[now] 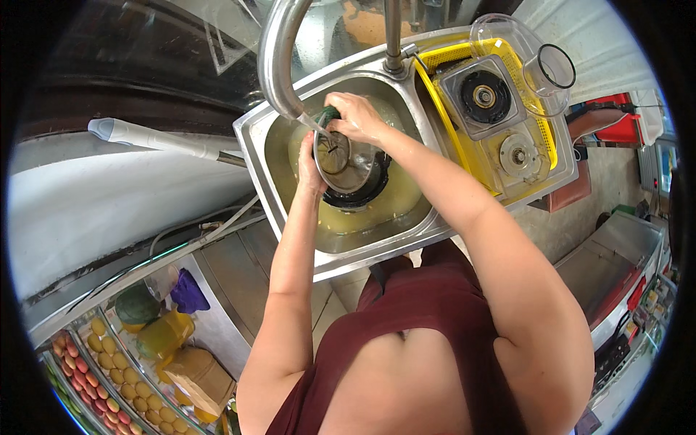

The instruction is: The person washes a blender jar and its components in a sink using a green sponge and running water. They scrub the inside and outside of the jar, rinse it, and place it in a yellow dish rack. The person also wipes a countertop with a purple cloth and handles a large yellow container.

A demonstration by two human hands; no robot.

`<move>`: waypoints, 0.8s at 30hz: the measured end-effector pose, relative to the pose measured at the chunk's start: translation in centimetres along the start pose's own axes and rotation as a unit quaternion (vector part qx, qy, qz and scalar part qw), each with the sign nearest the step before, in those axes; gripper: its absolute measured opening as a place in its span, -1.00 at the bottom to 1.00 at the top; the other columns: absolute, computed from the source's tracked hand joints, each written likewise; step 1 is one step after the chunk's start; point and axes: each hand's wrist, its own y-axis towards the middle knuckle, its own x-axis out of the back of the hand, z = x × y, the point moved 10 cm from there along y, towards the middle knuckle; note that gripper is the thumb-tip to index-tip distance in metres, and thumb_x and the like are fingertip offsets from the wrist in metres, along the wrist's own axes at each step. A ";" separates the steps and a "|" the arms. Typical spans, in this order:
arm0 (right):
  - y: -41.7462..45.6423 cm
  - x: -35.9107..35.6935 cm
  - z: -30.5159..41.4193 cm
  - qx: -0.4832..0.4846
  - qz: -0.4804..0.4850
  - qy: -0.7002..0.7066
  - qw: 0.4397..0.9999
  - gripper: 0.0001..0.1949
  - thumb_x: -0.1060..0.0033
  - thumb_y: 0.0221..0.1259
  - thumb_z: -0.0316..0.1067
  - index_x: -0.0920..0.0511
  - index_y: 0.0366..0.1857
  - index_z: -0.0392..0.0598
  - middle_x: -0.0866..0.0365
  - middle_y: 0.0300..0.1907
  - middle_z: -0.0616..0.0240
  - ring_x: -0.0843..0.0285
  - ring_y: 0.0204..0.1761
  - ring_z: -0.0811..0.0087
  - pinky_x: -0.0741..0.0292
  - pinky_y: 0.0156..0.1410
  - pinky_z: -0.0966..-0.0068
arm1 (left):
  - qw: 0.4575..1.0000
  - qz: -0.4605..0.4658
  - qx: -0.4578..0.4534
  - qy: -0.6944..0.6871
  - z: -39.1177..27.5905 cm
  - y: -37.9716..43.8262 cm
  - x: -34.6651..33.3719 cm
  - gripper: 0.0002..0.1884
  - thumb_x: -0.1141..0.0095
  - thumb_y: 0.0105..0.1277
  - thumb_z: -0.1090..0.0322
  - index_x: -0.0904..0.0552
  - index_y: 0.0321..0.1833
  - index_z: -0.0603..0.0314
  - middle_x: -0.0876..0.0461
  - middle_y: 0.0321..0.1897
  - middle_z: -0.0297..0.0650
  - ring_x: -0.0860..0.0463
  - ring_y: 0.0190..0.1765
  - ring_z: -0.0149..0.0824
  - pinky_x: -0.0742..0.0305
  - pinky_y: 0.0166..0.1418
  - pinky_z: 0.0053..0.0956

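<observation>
My left hand (309,169) grips the rim of a round, translucent grey bowl-shaped part (359,169), perhaps a juicer's strainer basket, tilted over the sink. At its upper edge my right hand (356,119) holds a dark green scouring pad (328,115). Water runs from the curved metal faucet (278,60) onto the part near both hands. Below it, a black round part (348,202) sits in the cloudy yellowish water (359,222) of the stainless steel sink (274,196). The pad's contact with the bowl is partly hidden by my fingers.
Right of the basin, a yellow plastic basket (458,142) holds clear juicer parts (492,128) and a clear lid with a black-rimmed tube (548,68). A pole with a white-grey handle (157,142) reaches the sink's left edge. Fruit trays (117,367) and a cardboard box (200,378) lie lower left.
</observation>
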 end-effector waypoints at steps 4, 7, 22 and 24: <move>-5.6 -2.6 -9.1 -0.211 -0.106 0.252 0.938 -0.67 -0.30 -0.03 -0.19 -0.53 -0.25 -0.20 -0.62 -0.35 0.13 -0.58 -0.28 0.33 -0.45 -0.13 0.44 | 0.997 0.008 -0.070 0.034 -0.2 0.5 -0.1 -0.54 0.17 0.29 0.06 -0.43 0.08 0.28 -0.50 -0.02 -0.15 -0.51 0.02 -0.25 -0.35 0.17 -0.34; -12.4 -10.3 -11.2 -0.478 -0.141 0.500 0.709 -0.71 -0.17 0.11 -0.17 -0.54 -0.14 -0.07 -0.63 -0.26 0.27 -0.58 -0.27 0.31 -0.48 -0.19 0.39 | 0.955 0.014 -0.230 0.186 -3.2 0.9 -1.1 -0.54 0.16 0.27 0.10 -0.45 0.08 0.32 -0.52 -0.06 -0.16 -0.49 0.02 -0.32 -0.32 0.16 -0.39; -1.3 -1.3 -0.8 -0.057 0.117 -0.023 0.991 -0.77 -0.22 -0.02 -0.32 -0.47 -0.28 -0.14 -0.57 -0.25 0.05 -0.49 -0.09 0.06 -0.43 -0.09 0.26 | 0.967 0.097 0.226 -0.070 3.2 -0.8 -0.3 -0.38 0.22 0.30 -0.19 -0.43 0.12 0.26 -0.51 0.03 -0.09 -0.57 0.00 -0.18 -0.47 0.12 -0.22; -0.4 -1.7 2.2 0.034 0.155 -0.122 0.980 -0.78 -0.22 -0.09 -0.32 -0.48 -0.33 -0.08 -0.57 -0.31 0.14 -0.50 -0.09 0.12 -0.43 -0.09 0.24 | 0.953 0.111 0.270 -0.079 3.9 -1.4 -1.8 -0.42 0.21 0.31 -0.14 -0.44 0.10 0.26 -0.52 0.01 -0.10 -0.57 0.00 -0.19 -0.48 0.12 -0.22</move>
